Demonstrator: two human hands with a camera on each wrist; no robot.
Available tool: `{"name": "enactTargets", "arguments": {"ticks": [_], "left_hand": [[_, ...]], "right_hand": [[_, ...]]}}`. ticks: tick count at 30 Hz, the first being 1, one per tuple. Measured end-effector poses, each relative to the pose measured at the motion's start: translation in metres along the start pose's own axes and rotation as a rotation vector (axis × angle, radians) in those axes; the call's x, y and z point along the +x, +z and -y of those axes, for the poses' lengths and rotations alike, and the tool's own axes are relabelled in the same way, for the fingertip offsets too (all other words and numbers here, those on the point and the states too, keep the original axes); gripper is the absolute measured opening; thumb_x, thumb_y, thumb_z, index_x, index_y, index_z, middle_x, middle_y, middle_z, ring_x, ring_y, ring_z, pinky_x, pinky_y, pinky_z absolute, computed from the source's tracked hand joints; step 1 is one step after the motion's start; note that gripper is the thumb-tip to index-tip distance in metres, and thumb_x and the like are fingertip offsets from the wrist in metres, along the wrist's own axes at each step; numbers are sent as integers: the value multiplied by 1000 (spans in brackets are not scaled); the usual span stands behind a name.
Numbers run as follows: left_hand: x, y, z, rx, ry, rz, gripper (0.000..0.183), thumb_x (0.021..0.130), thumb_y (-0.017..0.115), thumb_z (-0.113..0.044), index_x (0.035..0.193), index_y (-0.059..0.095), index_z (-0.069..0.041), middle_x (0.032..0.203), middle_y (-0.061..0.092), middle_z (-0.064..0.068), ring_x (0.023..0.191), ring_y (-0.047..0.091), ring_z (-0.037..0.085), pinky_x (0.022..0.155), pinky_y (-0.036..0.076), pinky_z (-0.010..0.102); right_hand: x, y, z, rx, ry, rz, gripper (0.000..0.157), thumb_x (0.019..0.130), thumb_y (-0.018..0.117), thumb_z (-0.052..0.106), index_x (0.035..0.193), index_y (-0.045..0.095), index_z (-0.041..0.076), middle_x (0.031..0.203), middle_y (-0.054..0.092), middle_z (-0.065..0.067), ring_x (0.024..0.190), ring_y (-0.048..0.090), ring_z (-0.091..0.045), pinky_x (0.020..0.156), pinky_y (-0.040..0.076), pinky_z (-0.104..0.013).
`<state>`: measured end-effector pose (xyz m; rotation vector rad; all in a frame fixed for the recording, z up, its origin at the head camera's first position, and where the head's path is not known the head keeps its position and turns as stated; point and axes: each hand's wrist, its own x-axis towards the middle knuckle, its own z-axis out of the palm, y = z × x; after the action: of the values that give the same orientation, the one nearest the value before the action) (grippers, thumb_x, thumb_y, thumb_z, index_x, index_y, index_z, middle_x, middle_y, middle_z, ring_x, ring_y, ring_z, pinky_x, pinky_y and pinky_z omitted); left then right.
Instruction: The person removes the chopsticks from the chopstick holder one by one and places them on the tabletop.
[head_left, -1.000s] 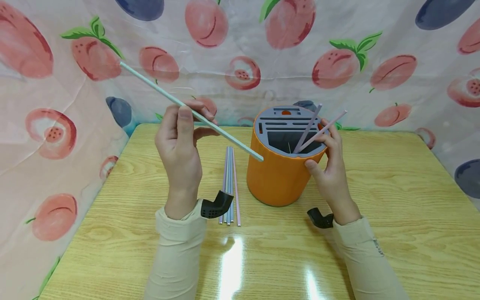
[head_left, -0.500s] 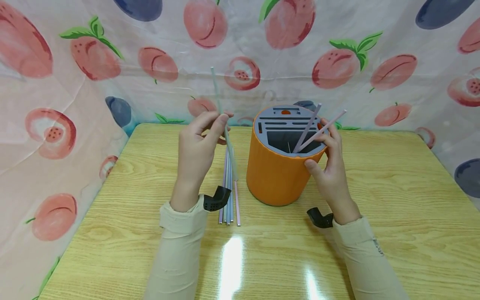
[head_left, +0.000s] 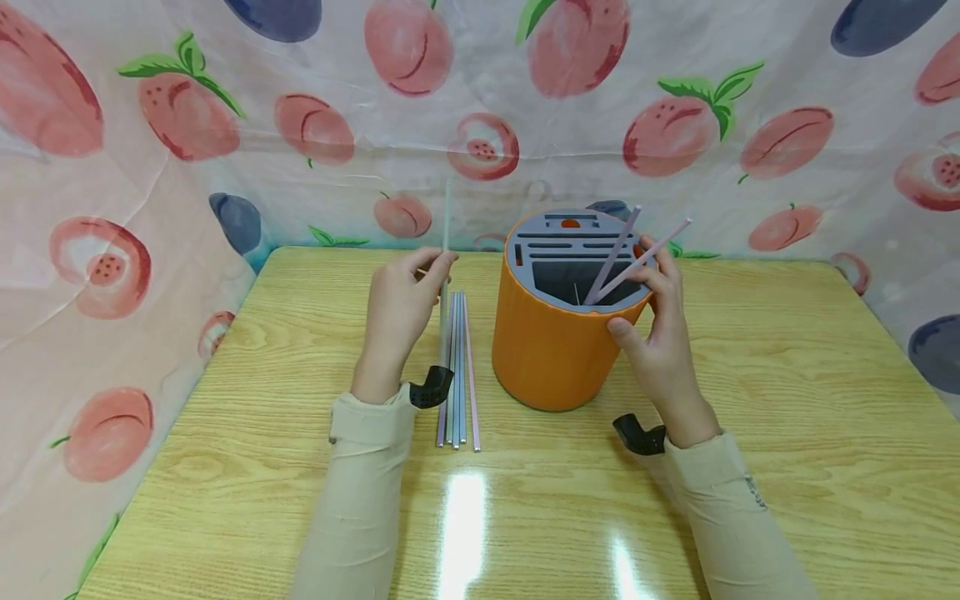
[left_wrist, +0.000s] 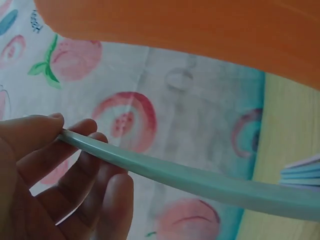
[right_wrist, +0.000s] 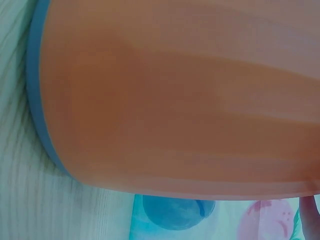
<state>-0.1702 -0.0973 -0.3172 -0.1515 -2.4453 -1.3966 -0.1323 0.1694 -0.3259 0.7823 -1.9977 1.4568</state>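
Below, glossy table (head_left: pixel 810 375); behind, patterned cloth (head_left: pixel 558 142); left fingers (left_wrist: pixel 119 195) pinch a stick (left_wrist: pixel 185 176), right fingers (head_left: pixel 660 286) clasp a holder (head_left: pixel 555 358)

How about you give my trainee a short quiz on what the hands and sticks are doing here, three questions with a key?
1. Multiple choice: what colour is the held stick in the left grip? A: black; B: pale green; C: bright red.
2. True or false: the right grip is touching the orange holder.
3. Count: how many leaning sticks poke up above the top of the holder?

Key: 1, B, pale green. 2, true, it holds the holder near its top edge. 3, two.
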Motion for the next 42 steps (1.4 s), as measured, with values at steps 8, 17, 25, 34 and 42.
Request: {"name": "enactTargets", "arguments": {"ticks": [8,17,25,34,42], "left_hand": [[6,10,28,46,-122,62,25,91,50,-32,109,62,-20,81,60,2,64,59,21,56,49,27],[8,19,50,169,-211,163,40,91,52,-23,130,45,-18,91,60,2,59,60,21,53,48,28],[6,24,60,234,-240,260,51,90,53,-17,137,34,-17,95,57,3,59,57,18,55,46,30],[6,33,74,291,-241,309,53,87,56,-14,136,35,-11,89,56,3,65,53,18,64,43,30],[1,39,84,332,-245,378,43,87,54,-13,129,45,-10,84,57,4,55,54,14,61,43,29]], "right_hand": [[-1,0,0,0,17,0,69,81,56,50,113,38,-9,143,18,-14,129,19,-31,100,24,-31],[-1,1,1,2,23,-2,69,81,56,50,113,39,-9,143,18,-15,130,19,-31,101,24,-31],[-1,1,1,2,27,-5,70,81,56,51,113,39,-9,143,18,-13,129,19,-31,100,24,-31],[-1,0,2,5,26,-3,70,81,56,51,113,39,-9,143,19,-10,130,19,-30,100,25,-31],[0,0,3,2,26,0,69,81,56,50,113,39,-9,143,19,-8,130,18,-32,101,24,-32]]}}
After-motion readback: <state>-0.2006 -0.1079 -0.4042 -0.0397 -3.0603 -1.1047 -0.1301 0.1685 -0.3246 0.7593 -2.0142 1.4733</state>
